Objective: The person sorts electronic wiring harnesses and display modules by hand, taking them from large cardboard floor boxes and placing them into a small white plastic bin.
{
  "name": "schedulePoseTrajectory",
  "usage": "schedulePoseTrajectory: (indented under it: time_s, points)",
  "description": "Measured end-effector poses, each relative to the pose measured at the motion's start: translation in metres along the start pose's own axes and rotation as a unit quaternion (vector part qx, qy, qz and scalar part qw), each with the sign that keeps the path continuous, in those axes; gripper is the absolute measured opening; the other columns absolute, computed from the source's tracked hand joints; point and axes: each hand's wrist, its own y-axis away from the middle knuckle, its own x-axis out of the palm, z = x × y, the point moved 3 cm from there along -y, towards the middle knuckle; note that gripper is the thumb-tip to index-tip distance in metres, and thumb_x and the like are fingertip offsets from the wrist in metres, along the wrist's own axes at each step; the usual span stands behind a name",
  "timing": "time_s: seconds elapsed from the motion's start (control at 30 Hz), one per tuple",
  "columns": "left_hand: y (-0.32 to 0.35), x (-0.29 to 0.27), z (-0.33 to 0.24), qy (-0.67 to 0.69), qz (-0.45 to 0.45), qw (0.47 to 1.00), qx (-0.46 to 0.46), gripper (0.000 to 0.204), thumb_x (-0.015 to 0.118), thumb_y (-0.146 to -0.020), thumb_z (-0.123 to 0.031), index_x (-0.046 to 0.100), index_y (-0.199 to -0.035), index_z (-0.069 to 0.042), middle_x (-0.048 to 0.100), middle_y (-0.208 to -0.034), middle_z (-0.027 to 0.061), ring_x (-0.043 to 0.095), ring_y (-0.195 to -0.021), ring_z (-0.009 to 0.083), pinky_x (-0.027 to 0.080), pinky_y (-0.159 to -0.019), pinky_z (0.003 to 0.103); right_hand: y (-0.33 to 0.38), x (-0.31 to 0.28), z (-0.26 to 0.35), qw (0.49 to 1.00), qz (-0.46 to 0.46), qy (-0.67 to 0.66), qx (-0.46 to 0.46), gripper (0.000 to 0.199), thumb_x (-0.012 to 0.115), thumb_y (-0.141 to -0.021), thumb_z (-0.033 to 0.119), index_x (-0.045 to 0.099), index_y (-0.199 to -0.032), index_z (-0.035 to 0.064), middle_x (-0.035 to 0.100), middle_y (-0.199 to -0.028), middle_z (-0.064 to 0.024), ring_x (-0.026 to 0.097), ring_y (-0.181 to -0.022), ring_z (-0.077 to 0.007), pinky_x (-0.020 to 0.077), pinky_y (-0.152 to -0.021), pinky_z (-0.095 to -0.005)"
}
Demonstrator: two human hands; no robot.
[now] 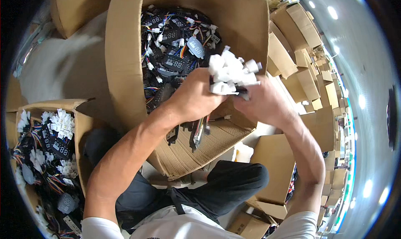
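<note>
A large open cardboard box fills the upper middle of the view, its walls plain brown and its near flap folded down to show ribbed corrugated lining. Inside lies a tangled heap of small circuit boards: dark, flat display panels with pale segmented digits, trailing thin multicoloured wires that end in white plastic plugs.

A second, smaller open box sits at the lower left, holding more of the same boards, wires and clustered white plugs. Stacks of flattened and folded brown cartons crowd the right side, beside a smooth grey floor that reflects ceiling lights.

The person's dark trousers and white shirt show at the bottom edge.

Both bare forearms rise from below and meet over the big box's near edge. The left hand is closed around the lower part of a bundle of boards; the right hand is curled against the bundle's right side, fingers wrapped around it. The bundle is held above the box's front right corner. Its long axis runs roughly up and down: a blocky cluster of white plugs fans out at the top, pointing up and to the right, while dark board edges hang down below the left hand.
</note>
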Motion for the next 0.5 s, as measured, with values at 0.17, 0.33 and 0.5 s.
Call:
schedulePoseTrajectory:
  time_s: [0.17, 0.33, 0.5]
  points:
    - [-0.01, -0.017, -0.008, 0.002, 0.045, 0.999, 0.002, 0.026, 0.069, -0.085, 0.001, 0.065, -0.111, -0.002, 0.07, -0.103, 0.0058, 0.063, -0.094, 0.0151, 0.051, -0.085, 0.032, -0.015, -0.014, 0.0, 0.993, -0.06, -0.103, -0.004, 0.029, 0.074, -0.077, 0.015, 0.066, -0.099, -0.0017, 0.069, -0.087, -0.0237, 0.07, -0.082, -0.0358, 0.0549, -0.075, -0.0414]
    - [-0.003, -0.034, -0.011, -0.102, 0.118, 0.987, 0.023, 0.031, 0.072, -0.082, -0.003, 0.066, -0.112, -0.001, 0.07, -0.106, 0.0127, 0.066, -0.095, 0.0247, 0.052, -0.088, 0.036, -0.033, -0.003, -0.02, 0.968, -0.007, -0.232, -0.091, 0.035, 0.081, -0.078, 0.018, 0.067, -0.103, -0.0012, 0.071, -0.093, -0.0161, 0.068, -0.088, -0.022, 0.0515, -0.081, -0.0348]
    - [-0.001, -0.035, -0.013, -0.095, 0.053, 0.993, 0.052, 0.031, 0.07, -0.082, 0.0, 0.065, -0.112, 0.0, 0.069, -0.11, 0.0127, 0.067, -0.095, 0.026, 0.052, -0.088, 0.036, -0.047, 0.118, -0.117, 0.911, 0.029, -0.412, -0.001, 0.045, 0.079, -0.088, 0.029, 0.066, -0.119, -0.0001, 0.073, -0.106, -0.0142, 0.067, -0.093, -0.0173, 0.0548, -0.087, -0.0344]
